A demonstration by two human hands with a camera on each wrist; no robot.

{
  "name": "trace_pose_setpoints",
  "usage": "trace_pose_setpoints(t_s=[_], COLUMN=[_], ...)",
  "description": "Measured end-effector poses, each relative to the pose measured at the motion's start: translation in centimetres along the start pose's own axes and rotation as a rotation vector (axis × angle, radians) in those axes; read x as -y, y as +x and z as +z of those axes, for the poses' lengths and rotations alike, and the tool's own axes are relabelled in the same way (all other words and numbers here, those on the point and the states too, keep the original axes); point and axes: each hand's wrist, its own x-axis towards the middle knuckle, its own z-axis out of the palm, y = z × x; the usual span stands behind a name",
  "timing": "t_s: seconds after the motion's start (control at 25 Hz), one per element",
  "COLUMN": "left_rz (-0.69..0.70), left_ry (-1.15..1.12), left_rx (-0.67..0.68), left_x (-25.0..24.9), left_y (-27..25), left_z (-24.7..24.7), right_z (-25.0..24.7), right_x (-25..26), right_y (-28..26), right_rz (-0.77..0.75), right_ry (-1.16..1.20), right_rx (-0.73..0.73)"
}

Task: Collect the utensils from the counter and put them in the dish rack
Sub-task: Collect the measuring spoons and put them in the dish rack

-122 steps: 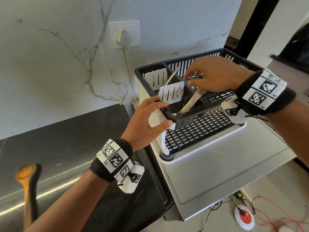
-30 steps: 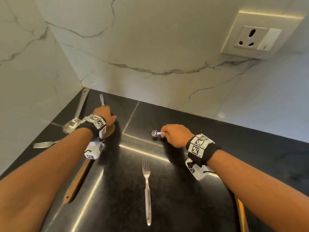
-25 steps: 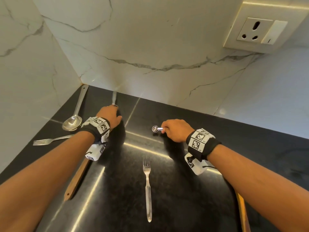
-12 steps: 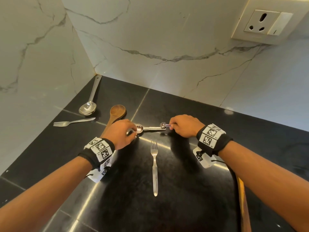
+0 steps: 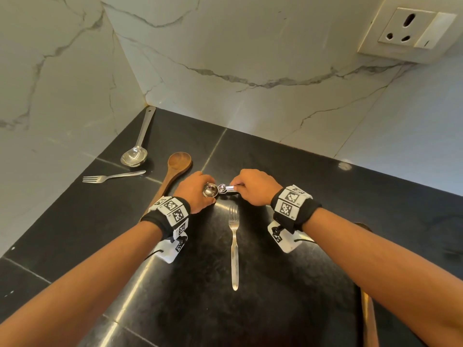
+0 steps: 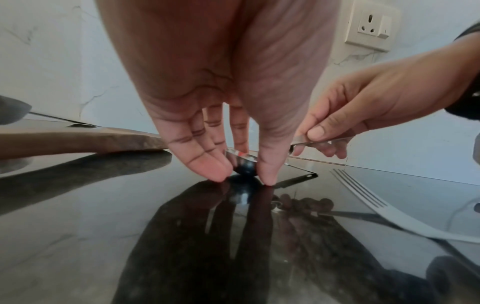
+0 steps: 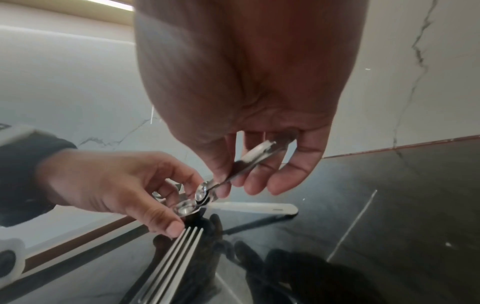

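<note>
Head view: both hands met over the black stone counter [image 5: 325,196]
left hand [image 5: 194,194] pinched a larger steel measuring spoon [image 5: 210,190], right hand [image 5: 255,187] pinched a smaller steel measuring spoon [image 5: 222,188]

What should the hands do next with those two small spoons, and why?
Probably nest them and pass both into the right hand. The small spoon it pinches sits at the rim of the bigger one, which the left hand pinches against the counter. That frees the left for the fork.
</note>
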Motion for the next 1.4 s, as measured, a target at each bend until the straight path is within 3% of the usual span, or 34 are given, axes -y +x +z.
trace_pose_setpoints(t_s=[0.28,0.56,0.68,0.84,0.92,1.08,1.4], left_rz=[0.049,0.213,0.303,0.402,0.459,0.551,0.796], left_ry=[-0.19,-0.286,-0.338,-0.42,-0.434,-0.51,-0.522], left_rx=[-0.124,-0.237,-0.285,-0.302,-0.269,-0.098,0.067], left_x=[-1.3,-3.8,-6.1,-10.0,-12.6,-19.5,-36.6], left_y=[-2.6,-7.3,-9.7,-11.5,-11.9,-12.8,-15.7], left_z=[-0.6,-1.6,-1.8,-1.5,-0.5,2.4,6.9], right_z=[0.6,-3.6,-5.4,-6.9,-7.2,-8.7,-17.8], right_x=[1.1,2.9,2.8,1.2,-0.1,-4.4,-14.9], right_y=[0.4,-4.4,-8.2,-13.5,-17.0,-25.9,-47.8], right_rz=[-0.098,-0.147,-0.132,-0.104,-0.07,0.086,0.49], right_ry=[0.072,-0.192,-0.056,0.105,0.092,-0.148,-0.342], right_rx=[-0.069,-0.064,0.04,0.026,-0.006,-0.113,-0.312])
